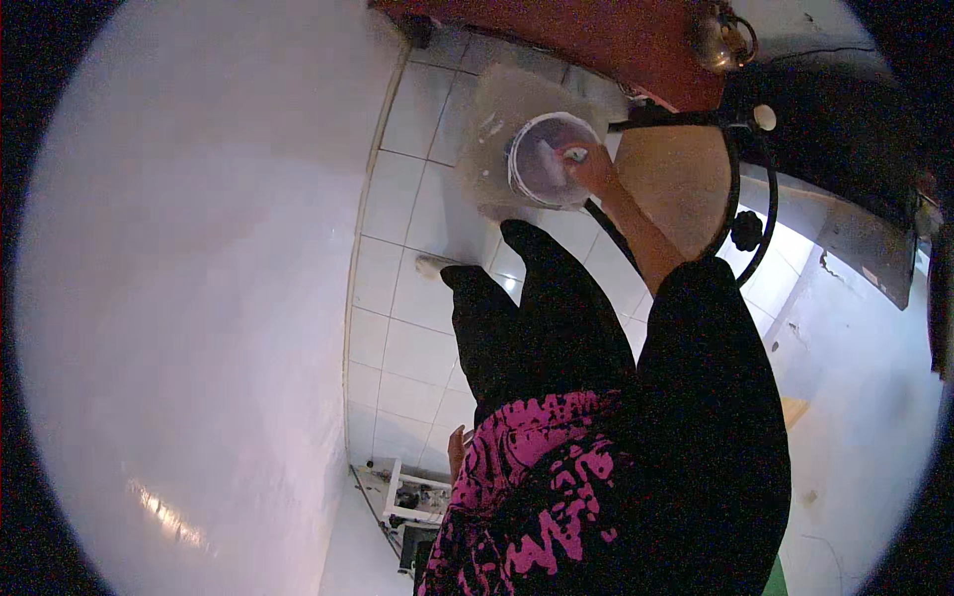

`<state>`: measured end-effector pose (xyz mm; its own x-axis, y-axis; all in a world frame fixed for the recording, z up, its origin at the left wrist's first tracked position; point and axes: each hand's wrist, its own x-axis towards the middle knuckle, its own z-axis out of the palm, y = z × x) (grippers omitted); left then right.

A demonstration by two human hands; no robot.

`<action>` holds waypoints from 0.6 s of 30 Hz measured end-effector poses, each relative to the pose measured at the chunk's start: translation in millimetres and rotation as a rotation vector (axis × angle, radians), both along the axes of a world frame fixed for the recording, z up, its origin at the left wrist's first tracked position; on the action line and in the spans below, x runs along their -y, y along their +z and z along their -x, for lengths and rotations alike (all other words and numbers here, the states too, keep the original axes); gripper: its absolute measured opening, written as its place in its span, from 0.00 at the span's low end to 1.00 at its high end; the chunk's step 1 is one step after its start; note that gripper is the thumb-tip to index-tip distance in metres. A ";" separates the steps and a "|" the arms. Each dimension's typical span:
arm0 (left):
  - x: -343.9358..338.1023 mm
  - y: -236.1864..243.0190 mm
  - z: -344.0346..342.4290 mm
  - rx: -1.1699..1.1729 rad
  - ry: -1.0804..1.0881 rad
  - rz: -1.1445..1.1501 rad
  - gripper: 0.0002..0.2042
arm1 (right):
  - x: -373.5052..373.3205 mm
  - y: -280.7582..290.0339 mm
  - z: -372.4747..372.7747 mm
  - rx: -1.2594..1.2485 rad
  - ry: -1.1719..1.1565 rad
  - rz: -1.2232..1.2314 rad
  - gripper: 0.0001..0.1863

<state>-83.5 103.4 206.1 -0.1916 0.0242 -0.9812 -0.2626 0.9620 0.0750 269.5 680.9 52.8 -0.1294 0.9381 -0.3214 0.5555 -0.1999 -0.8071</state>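
A white round bucket [516, 175] stands at the far middle, over a greyish mat [491, 104]. My right hand [593, 171] reaches down to the bucket's right side, its fingers bent at the opening. A small whitish bit shows at those fingers, blurred, and I cannot make out what it is. Pale, cloudy content fills the view into the bucket. Low at my left side, my left hand [457, 452] hangs beside the pink and black patterned shirt [542, 447]. Only a few of its fingers show, loosely stretched and holding nothing I can see; the shirt hides the rest.
A chair with a tan round-edged seat [676, 184] and black frame stands right of the bucket. Beyond is a red surface [556, 30] with a metal pot [723, 40]. A white wall [199, 248] bounds the left, and a white rack [417, 497] stands behind on pale floor tiles [397, 298].
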 end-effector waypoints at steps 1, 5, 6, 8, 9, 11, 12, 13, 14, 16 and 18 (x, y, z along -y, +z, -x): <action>-0.6 -2.5 -0.4 -0.002 -0.002 -0.008 0.27 | 0.7 10.0 1.4 0.069 -0.064 0.048 0.09; -0.9 -10.7 -0.6 -0.015 0.006 -0.037 0.27 | 1.9 37.2 10.2 0.007 -0.160 0.054 0.10; -0.8 -12.7 -1.1 -0.017 0.006 -0.044 0.27 | 2.5 45.2 5.3 0.029 -0.145 0.127 0.09; -0.7 -16.1 -1.8 -0.021 0.008 -0.058 0.27 | 1.8 52.1 2.7 0.049 -0.131 0.193 0.09; -0.9 -17.5 -2.0 -0.023 0.009 -0.064 0.26 | 1.0 51.2 1.4 0.068 -0.077 0.039 0.08; -0.4 -20.6 -4.8 -0.023 0.012 -0.072 0.26 | 3.4 43.2 -6.3 0.086 -0.019 -0.120 0.07; -0.6 -22.0 -6.5 -0.028 0.015 -0.080 0.26 | 4.3 37.3 -12.9 -0.008 -0.091 0.047 0.07; -2.5 -25.1 -8.2 -0.029 0.017 -0.086 0.26 | 2.7 30.4 -19.8 -0.102 -0.160 0.209 0.07; -3.6 -27.1 -10.1 -0.031 0.022 -0.096 0.26 | 4.4 23.5 -24.3 -0.104 -0.153 0.197 0.07; -7.1 -34.3 -11.6 -0.033 0.027 -0.113 0.26 | 5.9 12.8 -29.3 -0.297 -0.282 0.208 0.11; -8.5 -41.6 -16.1 -0.037 0.042 -0.134 0.26 | 9.7 17.0 -44.4 -0.098 -0.234 0.294 0.12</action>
